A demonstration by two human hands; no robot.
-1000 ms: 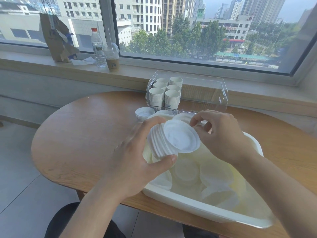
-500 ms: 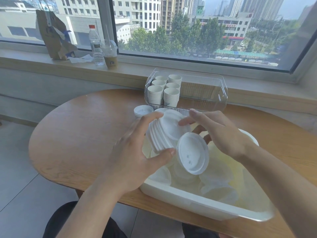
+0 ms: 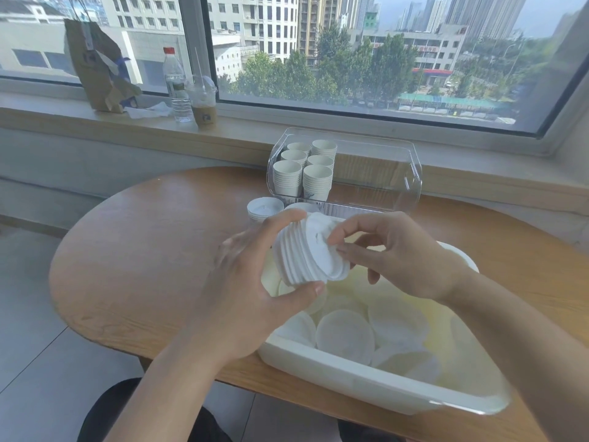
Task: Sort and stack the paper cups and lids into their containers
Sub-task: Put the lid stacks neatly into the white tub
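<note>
**Lids going onto the stack, plenty left in the tub**

Head view, the only angle on offer. Centre of frame, the left hand (image 3: 255,291) is curled round a stack of white lids (image 3: 302,260), thumb underneath, fingers over the top, the stack tipped on its side. From the right comes the right hand (image 3: 398,256), and its fingertips (image 3: 338,247) are pinching the rim of the outermost lid (image 3: 322,244), which sits flush against the face of the stack. Whether that lid is fully seated I cannot tell.

Look lower right: the white tub (image 3: 366,381) on the wooden table (image 3: 143,250) holds a big spread of loose lids (image 3: 344,336), lying flat and overlapping. That is the work left, by my reading, and it is a lot.

Upper centre, against the window ledge, the clear container (image 3: 411,173) has cup stacks (image 3: 306,170) lined up in its left part, six stacks in two rows; its right part looks bare. So the cups appear largely sorted. Just in front of that container, a short lid pile (image 3: 264,208) rests on the table.

Upper left of the frame, on the sill: a brown paper bag (image 3: 95,68), a water bottle (image 3: 175,84) and an iced drink cup (image 3: 204,106), none of them in play.

Judgement: cups mostly done, lids perhaps barely begun.
</note>
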